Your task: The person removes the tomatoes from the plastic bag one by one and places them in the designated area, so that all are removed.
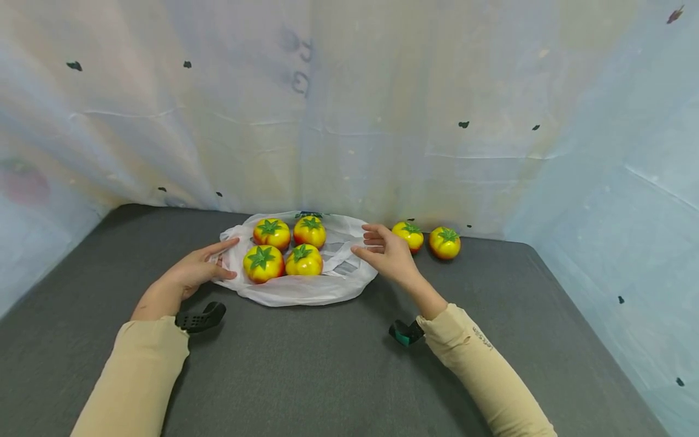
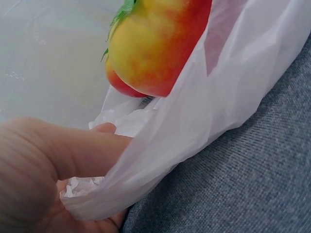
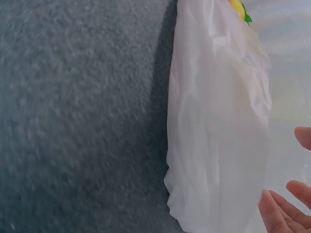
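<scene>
Right across the back hangs a pale sheet, clouded with cream, grey and faint yellow, horizontal creases running through it. Small dark specks dot it here and there, and up near top centre, there they are, faint curling marks! Over to the right, the side sheet turns cool blue; on the far left, a blurred red patch shows. Below, the dark grey table spreads wide, far corners rounded, its woven surface plain in the left wrist view. Soft light brightens the back's left folds.
</scene>
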The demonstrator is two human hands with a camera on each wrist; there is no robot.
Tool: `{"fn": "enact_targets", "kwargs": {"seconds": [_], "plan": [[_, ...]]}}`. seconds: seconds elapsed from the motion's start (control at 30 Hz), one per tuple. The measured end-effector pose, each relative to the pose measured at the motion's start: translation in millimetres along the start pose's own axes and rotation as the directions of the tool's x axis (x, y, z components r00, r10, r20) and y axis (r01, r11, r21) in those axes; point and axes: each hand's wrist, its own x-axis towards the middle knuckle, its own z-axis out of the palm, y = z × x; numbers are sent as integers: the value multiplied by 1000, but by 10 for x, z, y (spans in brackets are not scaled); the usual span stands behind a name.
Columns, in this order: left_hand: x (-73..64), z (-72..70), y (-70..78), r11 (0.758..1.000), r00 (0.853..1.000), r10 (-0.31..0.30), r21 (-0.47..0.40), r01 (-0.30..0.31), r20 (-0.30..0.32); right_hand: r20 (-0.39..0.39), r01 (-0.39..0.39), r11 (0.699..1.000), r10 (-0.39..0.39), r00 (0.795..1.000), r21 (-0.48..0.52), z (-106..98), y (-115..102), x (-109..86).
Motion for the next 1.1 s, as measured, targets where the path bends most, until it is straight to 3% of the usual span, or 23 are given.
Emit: {"fn": "enact_targets", "kwargs": {"seconds": [0.67, 1.1], "plan": [[17, 1, -23, 1000, 1000, -5, 3, 5, -14, 103, 18, 1000, -19, 994, 11, 313, -114, -4], [15, -3, -6, 1000, 1000, -3, 29, 3, -19, 210, 56, 998, -57, 976, 13, 507, -196, 55]]}}
